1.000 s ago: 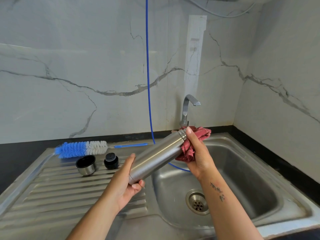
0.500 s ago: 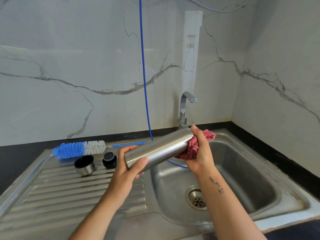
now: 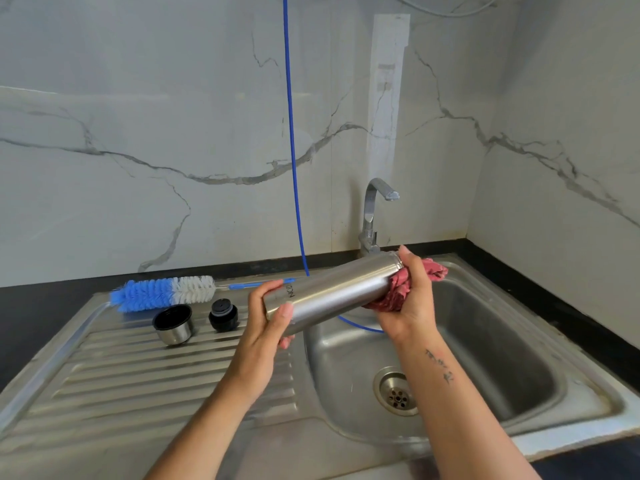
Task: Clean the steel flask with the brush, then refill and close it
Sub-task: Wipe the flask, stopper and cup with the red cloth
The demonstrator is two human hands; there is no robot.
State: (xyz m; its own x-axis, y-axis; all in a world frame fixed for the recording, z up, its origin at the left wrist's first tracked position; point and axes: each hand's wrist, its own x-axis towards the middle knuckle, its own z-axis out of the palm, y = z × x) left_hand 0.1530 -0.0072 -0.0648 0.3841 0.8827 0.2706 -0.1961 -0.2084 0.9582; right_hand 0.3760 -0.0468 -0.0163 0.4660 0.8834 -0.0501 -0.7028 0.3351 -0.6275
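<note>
Steel: one flask [image 3: 332,292], one cup [image 3: 173,323], one brush [image 3: 162,293].

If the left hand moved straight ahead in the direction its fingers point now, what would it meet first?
The left hand grips the base end of the steel flask, pointing up and away toward the back wall. Straight on, it would probably meet the brush handle lying along the sink's back edge, then the wall. Depth is unclear.
</note>
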